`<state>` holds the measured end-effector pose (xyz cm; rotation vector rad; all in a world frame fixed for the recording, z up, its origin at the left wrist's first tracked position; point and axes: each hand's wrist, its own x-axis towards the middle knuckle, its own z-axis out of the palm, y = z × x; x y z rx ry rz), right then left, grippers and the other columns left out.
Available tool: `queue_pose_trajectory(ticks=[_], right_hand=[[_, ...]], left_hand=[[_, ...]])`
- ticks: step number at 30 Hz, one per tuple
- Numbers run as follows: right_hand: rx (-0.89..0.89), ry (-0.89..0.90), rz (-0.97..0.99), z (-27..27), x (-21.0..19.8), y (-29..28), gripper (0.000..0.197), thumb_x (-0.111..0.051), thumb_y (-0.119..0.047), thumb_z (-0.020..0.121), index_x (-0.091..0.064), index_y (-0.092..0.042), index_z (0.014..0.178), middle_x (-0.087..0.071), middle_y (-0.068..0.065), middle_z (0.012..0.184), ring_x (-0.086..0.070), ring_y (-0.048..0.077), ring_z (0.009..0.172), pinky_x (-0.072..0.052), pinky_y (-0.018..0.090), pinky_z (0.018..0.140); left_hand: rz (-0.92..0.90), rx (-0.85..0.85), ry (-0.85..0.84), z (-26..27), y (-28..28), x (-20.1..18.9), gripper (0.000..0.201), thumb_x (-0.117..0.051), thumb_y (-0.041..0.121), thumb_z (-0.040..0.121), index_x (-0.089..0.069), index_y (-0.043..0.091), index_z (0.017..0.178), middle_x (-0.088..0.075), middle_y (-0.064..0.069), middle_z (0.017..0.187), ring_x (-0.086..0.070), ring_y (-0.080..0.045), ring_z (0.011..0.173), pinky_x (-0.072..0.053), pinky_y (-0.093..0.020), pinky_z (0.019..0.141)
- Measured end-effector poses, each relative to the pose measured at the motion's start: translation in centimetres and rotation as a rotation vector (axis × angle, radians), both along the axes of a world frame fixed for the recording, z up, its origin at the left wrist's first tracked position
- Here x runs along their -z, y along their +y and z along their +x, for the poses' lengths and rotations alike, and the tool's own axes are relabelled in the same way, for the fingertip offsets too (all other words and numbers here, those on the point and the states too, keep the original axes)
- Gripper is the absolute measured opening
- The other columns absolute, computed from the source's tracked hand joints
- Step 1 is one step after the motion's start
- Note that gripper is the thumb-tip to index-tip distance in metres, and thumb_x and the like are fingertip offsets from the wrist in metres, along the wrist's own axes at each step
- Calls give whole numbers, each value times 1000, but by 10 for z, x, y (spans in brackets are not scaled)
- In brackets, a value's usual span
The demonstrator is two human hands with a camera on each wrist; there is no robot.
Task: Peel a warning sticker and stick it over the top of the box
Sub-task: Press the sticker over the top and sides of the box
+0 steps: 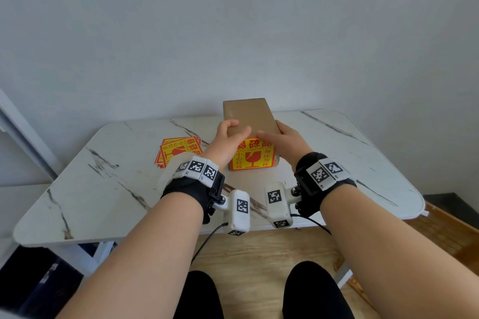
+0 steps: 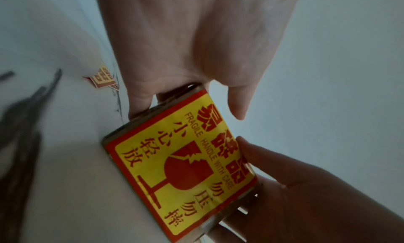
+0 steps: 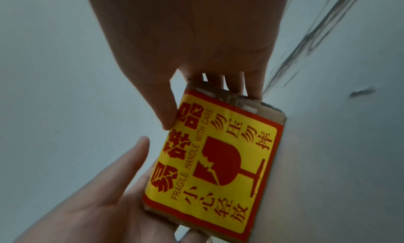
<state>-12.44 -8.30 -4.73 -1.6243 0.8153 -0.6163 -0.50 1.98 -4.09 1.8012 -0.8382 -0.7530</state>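
A brown cardboard box [image 1: 248, 114] stands on the white marble-look table [image 1: 337, 163]. A yellow and red fragile warning sticker [image 1: 252, 156] covers its near face and folds over the top edge. My left hand [image 1: 237, 129] grips the box's left side, with fingers curled over the top and the thumb lying along the near top edge. On the other side, my right hand [image 1: 280, 137] holds the box with its thumb on the sticker's top edge. The left wrist view shows the sticker [image 2: 181, 169] flat on the face. In the right wrist view my right thumb [image 3: 168, 118] touches the sticker [image 3: 218, 160].
A loose stack of the same warning stickers [image 1: 178, 150] lies on the table left of the box, also seen in the left wrist view [image 2: 102, 78]. A grey wall rises right behind the table. My knees are below the table's near edge.
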Motion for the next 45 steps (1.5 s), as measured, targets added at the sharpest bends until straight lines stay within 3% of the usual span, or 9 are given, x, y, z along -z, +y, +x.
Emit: queue_pose_trajectory(ticks=[3,12,15,21,24,27,33,39,45], right_hand=[[14,-14,30,1,0,-2,35,-65,-19,89,-62,-13,124,-73,13,111,-71,29,101,-57,41,92],[61,-8,-3,3,7,0,34,-50,-27,98,-57,-18,130,-71,11,114,-69,30,103,-54,45,95],[29,-6,-29,0,8,4,35,-48,-33,99,-57,-19,129,-70,6,113,-68,25,101,-54,34,86],[-19,41,31,-13,16,5,39,-77,-32,78,-65,-16,111,-75,5,104,-72,22,99,-54,40,94],[29,239,-25,-9,19,7,51,-77,-10,77,-59,-11,124,-70,9,114,-66,26,107,-50,41,99],[88,289,-101,-8,14,9,44,-68,-12,86,-57,-7,128,-67,11,119,-60,21,97,-47,33,86],[247,95,-219,-9,-20,11,51,-63,-44,88,-61,-9,125,-68,5,117,-64,22,104,-49,35,90],[289,-45,-184,-11,-56,19,44,-55,-50,91,-63,-11,73,-62,2,72,-55,13,57,-41,23,53],[252,-11,-132,-3,-58,22,48,-57,-63,71,-70,-18,77,-65,15,114,-68,23,79,-49,31,64]], left_hand=[[-24,17,-16,4,-1,4,54,-57,40,92,-33,31,139,-48,2,129,-55,-14,103,-42,-20,71],[13,54,-94,4,4,0,40,-31,40,101,-31,38,141,-52,-5,137,-60,-25,110,-48,-45,100],[109,130,-262,2,14,-2,48,-19,48,102,-20,38,149,-38,-3,152,-48,-25,129,-37,-30,98],[142,110,-289,11,21,0,113,-72,41,81,15,30,153,-19,-3,162,-28,-25,146,-29,-41,114],[334,62,-335,14,18,12,94,-75,29,81,-17,14,153,-40,-10,152,-46,-28,134,-39,-41,110],[274,17,-363,13,16,16,55,-65,33,89,-47,10,136,-60,-4,132,-60,-25,118,-47,-37,100],[-40,-132,-378,6,16,-22,52,-51,46,93,-53,12,133,-64,-8,123,-62,-25,108,-47,-32,85],[-237,-236,-299,-5,10,-54,72,-53,66,79,-58,12,126,-64,-7,118,-64,-23,103,-56,-44,89],[-171,-275,-142,-6,6,-49,64,-59,62,78,-57,11,116,-66,-6,113,-64,-24,101,-54,-46,92]])
